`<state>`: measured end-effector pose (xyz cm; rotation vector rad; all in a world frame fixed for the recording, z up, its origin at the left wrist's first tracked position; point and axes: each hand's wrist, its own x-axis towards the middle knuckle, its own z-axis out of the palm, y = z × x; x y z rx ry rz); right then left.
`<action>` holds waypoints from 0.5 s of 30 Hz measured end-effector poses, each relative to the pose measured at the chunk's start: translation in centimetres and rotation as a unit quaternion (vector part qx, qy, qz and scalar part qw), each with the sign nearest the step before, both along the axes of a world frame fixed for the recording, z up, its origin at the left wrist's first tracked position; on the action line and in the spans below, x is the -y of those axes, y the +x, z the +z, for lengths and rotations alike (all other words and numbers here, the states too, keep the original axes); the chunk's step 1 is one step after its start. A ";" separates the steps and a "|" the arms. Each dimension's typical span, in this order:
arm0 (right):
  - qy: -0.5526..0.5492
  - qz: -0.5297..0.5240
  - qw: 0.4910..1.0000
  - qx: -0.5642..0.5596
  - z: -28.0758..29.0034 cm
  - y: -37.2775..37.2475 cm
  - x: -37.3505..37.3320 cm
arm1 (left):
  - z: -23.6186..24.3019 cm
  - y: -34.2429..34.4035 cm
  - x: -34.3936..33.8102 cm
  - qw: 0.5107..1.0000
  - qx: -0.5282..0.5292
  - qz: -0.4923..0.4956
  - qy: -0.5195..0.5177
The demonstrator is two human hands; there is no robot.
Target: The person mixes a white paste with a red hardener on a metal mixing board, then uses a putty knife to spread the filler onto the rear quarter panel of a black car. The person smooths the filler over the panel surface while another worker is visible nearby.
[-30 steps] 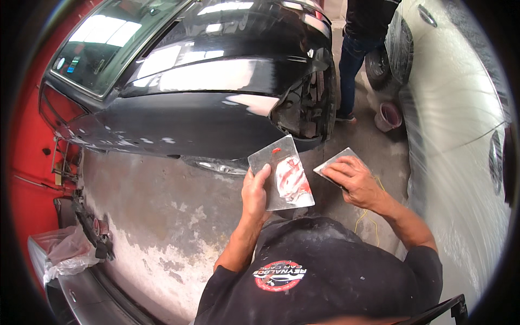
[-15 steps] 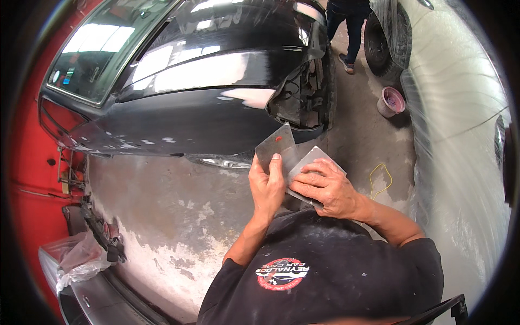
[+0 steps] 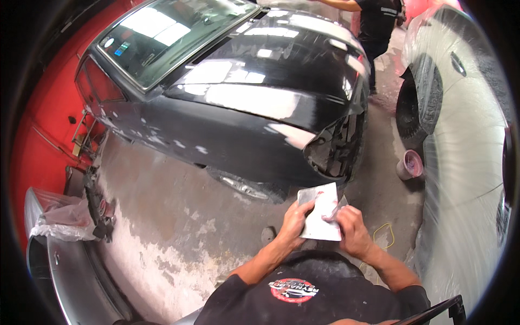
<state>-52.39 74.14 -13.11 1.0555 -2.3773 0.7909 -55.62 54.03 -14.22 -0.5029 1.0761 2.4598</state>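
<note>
I watch from far off, and I see the left hand (image 3: 294, 223) gripping a flat, pale plate (image 3: 320, 230) by its left side. The thumb lies on top of the plate, and I cannot tell just where the fingers under it are. The plate is out in front of the person's chest, in the air over the gray floor (image 3: 168, 179). It has a red spot near the top and a pinkish smear near its right edge. The right hand (image 3: 355, 230) is closed on a thin gray piece (image 3: 342, 203), right beside that smear. Most of the thin piece is hidden by the hand, so I cannot tell if it touches the plate

Past the hands I see a big black car (image 3: 233, 135) with pale patches on its side and an open hole at its front corner. On the right is a pink bucket (image 3: 409, 166), near a pale car (image 3: 460, 146) under clear plastic. A yellow cord (image 3: 391, 236) lies on the floor by the right arm. Another person (image 3: 375, 24) in a dark top stands past the black car's nose
</note>
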 end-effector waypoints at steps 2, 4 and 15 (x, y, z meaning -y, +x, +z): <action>0.180 -0.027 0.974 0.135 -1.0 -1.3 -2.5 | -0.2 0.1 0.8 0.999 0.022 0.003 0.046; 0.093 -0.004 0.992 0.088 -1.3 -1.7 -3.8 | -0.1 0.2 1.2 0.996 -0.079 0.042 -0.010; -0.054 0.076 0.954 0.286 6.7 -2.6 -0.1 | 0.7 -1.1 -0.4 0.990 -0.073 0.087 -0.081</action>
